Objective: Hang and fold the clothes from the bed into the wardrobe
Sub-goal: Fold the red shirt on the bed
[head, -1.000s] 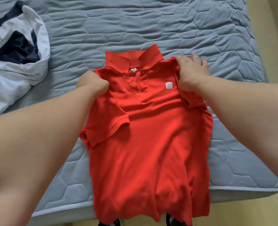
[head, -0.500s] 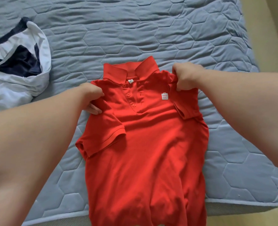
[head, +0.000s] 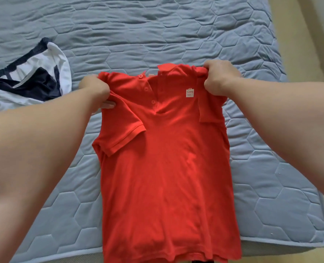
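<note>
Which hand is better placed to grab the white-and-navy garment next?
Left. The left hand grips the red polo at the shoulder beside the white-and-navy garment; the right hand grips the far shoulder.

I'm in a bedroom at home: a bed (head: pixel 176 35) in a blue-grey hexagon-quilted mattress cover (head: pixel 271 186), a red polo shirt (head: pixel 167 177) and a white-and-navy garment (head: pixel 36 78) on it, pale floor (head: pixel 297 54) alongside.

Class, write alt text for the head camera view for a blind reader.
The left hand and right hand grip the shoulders of a red polo shirt, sleeves folded inward, on a blue-grey quilted mattress. A crumpled white and navy garment lies at left.
</note>
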Tool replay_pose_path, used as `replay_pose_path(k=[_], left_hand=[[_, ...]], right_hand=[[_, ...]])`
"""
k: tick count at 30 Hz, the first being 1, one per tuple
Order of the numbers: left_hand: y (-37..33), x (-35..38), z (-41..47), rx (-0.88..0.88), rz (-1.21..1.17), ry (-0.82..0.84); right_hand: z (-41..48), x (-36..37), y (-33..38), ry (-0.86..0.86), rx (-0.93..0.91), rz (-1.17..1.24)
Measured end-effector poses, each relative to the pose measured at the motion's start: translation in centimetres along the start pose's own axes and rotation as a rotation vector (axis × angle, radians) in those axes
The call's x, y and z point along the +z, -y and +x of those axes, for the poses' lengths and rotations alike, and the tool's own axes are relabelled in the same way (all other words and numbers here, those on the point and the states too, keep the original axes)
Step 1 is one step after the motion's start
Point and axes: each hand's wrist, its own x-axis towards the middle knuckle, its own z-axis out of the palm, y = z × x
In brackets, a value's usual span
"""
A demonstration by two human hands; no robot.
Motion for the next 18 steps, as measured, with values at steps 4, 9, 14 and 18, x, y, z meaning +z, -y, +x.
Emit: replay_pose_path(k=[4, 9, 14, 18], left_hand=[[0.3, 0.5, -0.9, 0.016, -0.055, 0.011], [5.0, 0.5, -4.8, 0.359, 0.144, -0.100], [12.5, 0.1, -11.6, 0.663, 0.552, -0.015], [17.3, -0.2, -16.4, 0.678, 0.646, -0.025]], right_hand=[[-1.5, 0.3, 0.4, -0.051, 0.030, -0.013], [-7.5, 2.2, -0.3, -0.127, -0.020, 0.072], [-17.2, 5.5, -1.9, -0.067, -0.109, 0.097], [-22.7, 7.5, -3.4, 0.022, -0.082, 0.039]])
